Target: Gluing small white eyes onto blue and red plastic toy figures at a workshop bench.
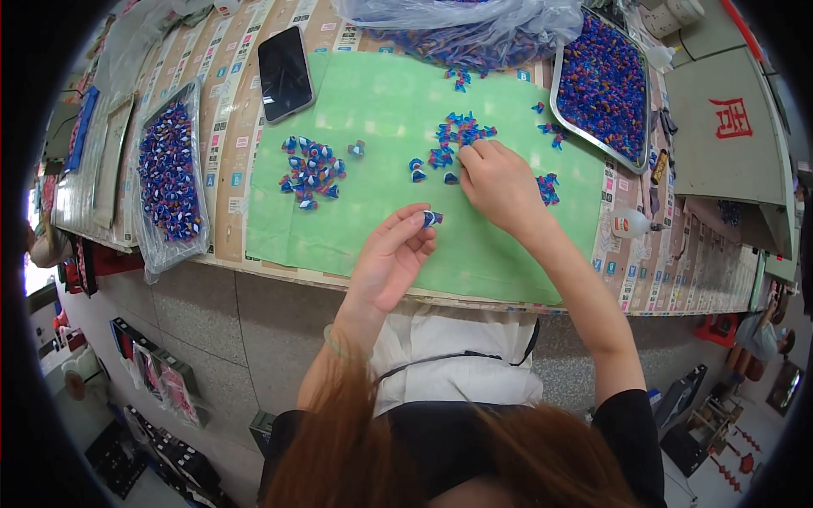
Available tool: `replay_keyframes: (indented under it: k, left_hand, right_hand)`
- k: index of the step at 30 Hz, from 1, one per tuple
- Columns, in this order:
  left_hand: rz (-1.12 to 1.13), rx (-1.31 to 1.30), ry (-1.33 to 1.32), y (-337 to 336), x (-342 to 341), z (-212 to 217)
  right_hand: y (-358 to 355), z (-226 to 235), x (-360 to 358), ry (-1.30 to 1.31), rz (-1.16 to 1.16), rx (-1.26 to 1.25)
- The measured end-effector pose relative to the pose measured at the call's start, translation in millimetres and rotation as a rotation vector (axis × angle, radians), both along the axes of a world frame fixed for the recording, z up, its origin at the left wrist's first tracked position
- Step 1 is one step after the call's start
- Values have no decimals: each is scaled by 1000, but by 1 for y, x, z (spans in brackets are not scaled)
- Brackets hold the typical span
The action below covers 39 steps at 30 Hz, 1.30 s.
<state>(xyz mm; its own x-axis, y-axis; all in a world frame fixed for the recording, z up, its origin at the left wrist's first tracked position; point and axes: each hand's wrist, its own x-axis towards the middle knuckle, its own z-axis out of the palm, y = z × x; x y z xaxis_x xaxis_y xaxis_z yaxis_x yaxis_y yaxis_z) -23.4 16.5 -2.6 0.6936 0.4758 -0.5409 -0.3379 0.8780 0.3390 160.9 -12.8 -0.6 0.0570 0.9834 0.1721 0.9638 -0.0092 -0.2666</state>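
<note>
Head view: fingers of the left hand (395,254) pinch a small blue piece (433,219) over the green mat (381,93); right hand (498,182) at the blue cluster (461,129), grip unclear; picking, apparently, calling for one delicate pinch.

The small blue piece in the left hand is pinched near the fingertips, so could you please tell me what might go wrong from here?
Two risks stand out. The small blue piece could slip from the left hand, perhaps rolling off the table's nearby front edge. The right hand reaches to a heap of pieces, and its wrist is close to another small cluster, which a sideways move might scatter.
</note>
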Motion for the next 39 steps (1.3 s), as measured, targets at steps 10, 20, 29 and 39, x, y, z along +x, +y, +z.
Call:
replay_keyframes:
  k: [10, 20, 29, 39]
  left_hand:
    - [-23, 92, 22, -4, 15, 2]
    - [-75, 328, 111, -23, 33, 15]
    - [-68, 643, 233, -27, 34, 26]
    - [-49, 1021, 325, -27, 31, 21]
  right_hand:
    - [-49, 25, -12, 1760, -539, -83]
    - [-76, 33, -32, 1681, -501, 44]
    - [-80, 34, -38, 1346, -428, 103]
    - [-77, 35, -41, 1454, -450, 98]
